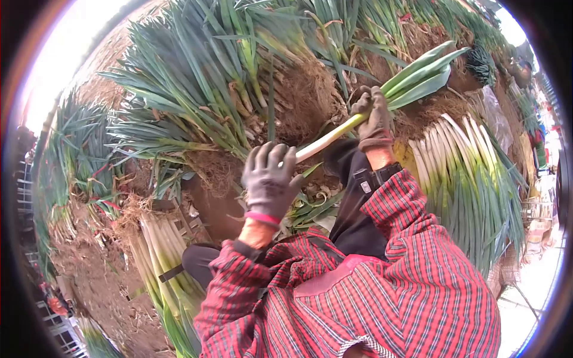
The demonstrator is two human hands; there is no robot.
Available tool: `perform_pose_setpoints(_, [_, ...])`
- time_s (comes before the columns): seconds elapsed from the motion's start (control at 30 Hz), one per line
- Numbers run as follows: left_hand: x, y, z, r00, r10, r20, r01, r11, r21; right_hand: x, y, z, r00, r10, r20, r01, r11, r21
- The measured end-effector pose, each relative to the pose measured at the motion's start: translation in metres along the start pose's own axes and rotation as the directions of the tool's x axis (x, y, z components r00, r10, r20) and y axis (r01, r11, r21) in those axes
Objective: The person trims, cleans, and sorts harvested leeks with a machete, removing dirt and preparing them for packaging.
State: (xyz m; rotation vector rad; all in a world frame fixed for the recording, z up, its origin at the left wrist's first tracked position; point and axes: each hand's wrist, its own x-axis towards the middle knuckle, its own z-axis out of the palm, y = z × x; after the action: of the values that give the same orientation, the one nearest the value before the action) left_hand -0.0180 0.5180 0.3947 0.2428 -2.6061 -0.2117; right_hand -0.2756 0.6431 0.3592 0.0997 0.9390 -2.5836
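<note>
A single leek [328,138] lies slantwise in front of me, white end at lower left and green leaves at upper right. My right hand [375,119], in a dark work glove, is closed around its stalk just below the leaves. My left hand [270,182], in a grey glove with a pink cuff, is at the white end, its fingers stretched out and apart. The white tip reaches the left index finger; how far it goes under that hand is hidden. Trimmed green leaves [313,209] lie on the ground between my arms and knees.
Unstripped leeks with dirty roots [197,77] are heaped ahead. To my right lies a pile of clean white-stalked leeks [465,161]; at left, a bundle with a dark band [170,262]. A clear plastic bag [496,119] is at far right, over bare soil [101,286] elsewhere.
</note>
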Motion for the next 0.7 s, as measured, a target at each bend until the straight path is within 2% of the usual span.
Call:
perform_pose_setpoints(0.07, [0.007,0.005,0.032,0.999,-0.010,0.042,0.010,1.000,-0.004,0.003,0.015,-0.005,0.997,0.050,-0.057,-0.049,0.999,0.021])
perform_pose_setpoints(0.1, [0.006,0.005,0.054,0.999,-0.040,0.002,0.040,0.999,0.021,0.002,0.019,-0.009,0.990,0.108,-0.089,-0.106,0.994,0.027])
perform_pose_setpoints(0.2, [0.000,0.000,0.069,0.988,-0.133,0.072,0.136,0.990,-0.040,0.000,0.022,-0.005,0.966,0.162,-0.199,-0.162,0.987,0.016])
perform_pose_setpoints(0.23, [-0.002,-0.002,0.067,0.987,-0.147,0.071,0.153,0.985,-0.085,0.002,0.024,-0.004,0.977,0.157,-0.147,-0.146,0.986,0.086])
perform_pose_setpoints(0.27, [-0.002,-0.003,0.065,0.987,-0.157,0.045,0.162,0.977,-0.136,0.002,0.024,-0.004,0.976,0.167,-0.138,-0.167,0.986,0.013])
perform_pose_setpoints(0.37, [0.000,-0.007,0.058,0.982,-0.186,0.010,0.182,0.949,-0.258,0.002,0.026,-0.001,0.953,0.258,-0.156,-0.258,0.966,0.018])
perform_pose_setpoints(0.47, [-0.002,-0.015,0.065,0.958,-0.226,0.178,0.260,0.944,-0.202,-0.001,0.028,0.005,0.950,0.272,-0.154,-0.280,0.959,-0.032])
perform_pose_setpoints(0.5, [-0.001,-0.014,0.064,0.953,-0.237,0.188,0.274,0.940,-0.203,-0.001,0.028,0.003,0.953,0.284,-0.104,-0.290,0.956,-0.045])
perform_pose_setpoints(0.63, [-0.011,-0.011,0.073,0.973,-0.160,0.164,0.174,0.982,-0.073,-0.002,0.033,-0.001,0.958,0.280,-0.071,-0.281,0.960,-0.013])
perform_pose_setpoints(0.7, [-0.014,-0.012,0.074,0.971,-0.200,0.131,0.216,0.969,-0.122,-0.002,0.035,-0.002,0.962,0.268,-0.051,-0.269,0.963,-0.010])
